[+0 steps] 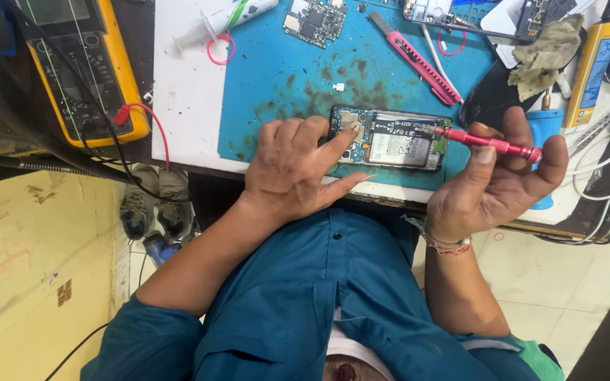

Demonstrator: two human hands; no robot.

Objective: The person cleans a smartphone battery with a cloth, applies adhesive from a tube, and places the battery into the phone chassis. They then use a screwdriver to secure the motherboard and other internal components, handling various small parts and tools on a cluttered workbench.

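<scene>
On blue mat point(277, 77), opened phone point(390, 139) under left hand point(291, 169), red screwdriver point(492, 143) in right hand point(503, 183).

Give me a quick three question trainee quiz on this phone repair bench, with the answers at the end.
1. True or false: the right hand holds a red screwdriver.
2. The left hand presses on which item? A) multimeter B) opened phone C) syringe
3. What colour is the work mat under the phone?

Key: 1 true; 2 B; 3 blue.
</scene>
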